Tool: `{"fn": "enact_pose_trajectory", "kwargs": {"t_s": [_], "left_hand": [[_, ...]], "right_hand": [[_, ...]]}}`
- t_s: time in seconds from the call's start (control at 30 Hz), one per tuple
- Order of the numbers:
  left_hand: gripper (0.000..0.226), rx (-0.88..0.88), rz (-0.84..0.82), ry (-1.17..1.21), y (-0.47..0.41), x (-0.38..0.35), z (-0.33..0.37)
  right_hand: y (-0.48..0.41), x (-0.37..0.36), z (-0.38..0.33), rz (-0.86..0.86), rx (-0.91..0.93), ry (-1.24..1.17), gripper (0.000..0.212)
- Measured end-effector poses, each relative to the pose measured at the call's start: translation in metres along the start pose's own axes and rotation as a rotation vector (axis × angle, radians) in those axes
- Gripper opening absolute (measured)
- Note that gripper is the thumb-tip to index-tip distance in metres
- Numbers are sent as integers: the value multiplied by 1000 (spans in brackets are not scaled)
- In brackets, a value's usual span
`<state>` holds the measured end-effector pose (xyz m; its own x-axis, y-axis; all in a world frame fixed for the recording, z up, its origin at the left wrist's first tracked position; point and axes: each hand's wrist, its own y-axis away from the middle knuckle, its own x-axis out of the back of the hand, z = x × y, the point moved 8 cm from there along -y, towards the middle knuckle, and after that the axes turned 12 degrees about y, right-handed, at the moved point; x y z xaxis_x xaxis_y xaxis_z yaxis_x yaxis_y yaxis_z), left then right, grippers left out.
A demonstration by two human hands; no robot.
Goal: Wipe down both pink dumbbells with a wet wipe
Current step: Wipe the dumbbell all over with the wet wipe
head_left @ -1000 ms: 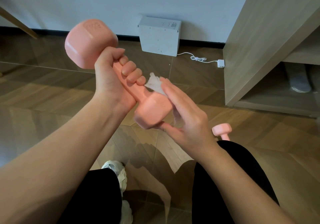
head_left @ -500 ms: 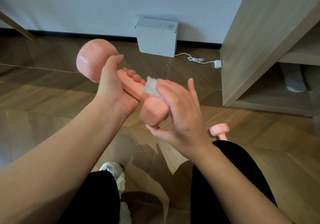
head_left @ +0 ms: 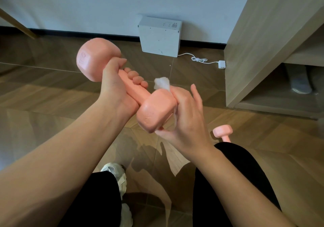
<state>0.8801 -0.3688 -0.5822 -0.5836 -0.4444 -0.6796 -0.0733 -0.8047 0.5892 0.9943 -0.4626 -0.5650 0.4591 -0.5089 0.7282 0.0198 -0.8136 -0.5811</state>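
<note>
**Pink dumbbell [head_left: 154,111] aloft, wet wipe [head_left: 162,83] on its near head**

Matte and smooth, with a blocky, faceted head at each end, it hangs tilted above the wooden floor [head_left: 52,95]. The left hand [head_left: 115,90] is wrapped round the handle. The right hand [head_left: 185,121] cups the near head, fingers curled, pressing the crumpled white wet wipe against it. A second dumbbell [head_left: 222,132] lies on the floor beside the right knee.

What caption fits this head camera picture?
The left hand grips a pink dumbbell, the right hand presses a wet wipe on its near end, second dumbbell on the floor.
</note>
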Motion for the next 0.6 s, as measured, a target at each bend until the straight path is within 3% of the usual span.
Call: {"fn": "enact_pose_trajectory", "kwargs": {"t_s": [0.13,0.23,0.43,0.6], "left_hand": [[37,29,80,-35,-1,3,-2],[37,37,41,-10,1,-1,-1],[33,-38,-101,-42,7,-15,2],[33,-125,-106,-58,6,-15,14]], "right_hand": [[1,4,-11,61,128,40,85],[1,2,-8,59,109,-2,82],[1,-4,6,-41,-87,-145,86],[3,-4,-6,-223,-47,-395,82]]}}
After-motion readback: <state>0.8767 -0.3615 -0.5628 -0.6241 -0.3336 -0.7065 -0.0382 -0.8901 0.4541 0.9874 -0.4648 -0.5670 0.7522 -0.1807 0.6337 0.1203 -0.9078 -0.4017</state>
